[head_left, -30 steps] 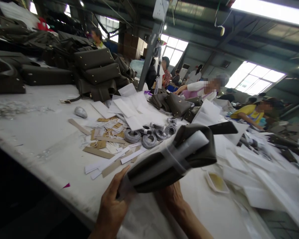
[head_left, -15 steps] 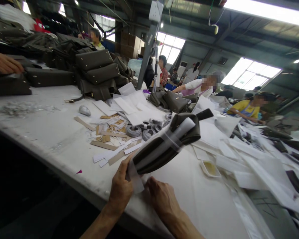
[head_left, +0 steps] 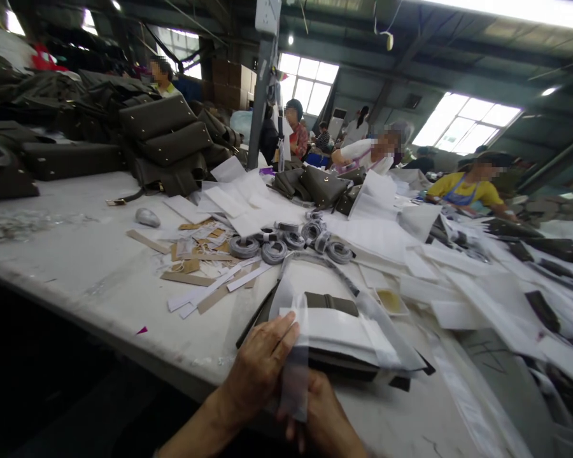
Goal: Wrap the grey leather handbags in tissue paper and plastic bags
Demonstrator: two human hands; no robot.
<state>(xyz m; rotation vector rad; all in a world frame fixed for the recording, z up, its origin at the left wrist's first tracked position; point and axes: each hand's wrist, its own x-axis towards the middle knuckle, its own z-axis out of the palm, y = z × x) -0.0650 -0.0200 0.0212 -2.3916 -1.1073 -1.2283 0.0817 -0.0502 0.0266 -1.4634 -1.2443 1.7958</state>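
Dark bag (head_left: 334,304) on a white table (head_left: 100,280), left hand (head_left: 258,366) with fingers together against its translucent strip (head_left: 295,388), right hand (head_left: 325,410) behind the strip's lower end, grip unclear, grey coils (head_left: 274,252) beyond, stacked bags (head_left: 174,145) farther back.

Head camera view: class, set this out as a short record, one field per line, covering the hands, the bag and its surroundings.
Left hand: fingers at the clear strip
Right hand: beside the strip's lower end; grip partly hidden
Bag: dark, on the table, partly under a white sheet
Beyond bag: grey coils
Back left: stacked dark bags
Far side: person in yellow
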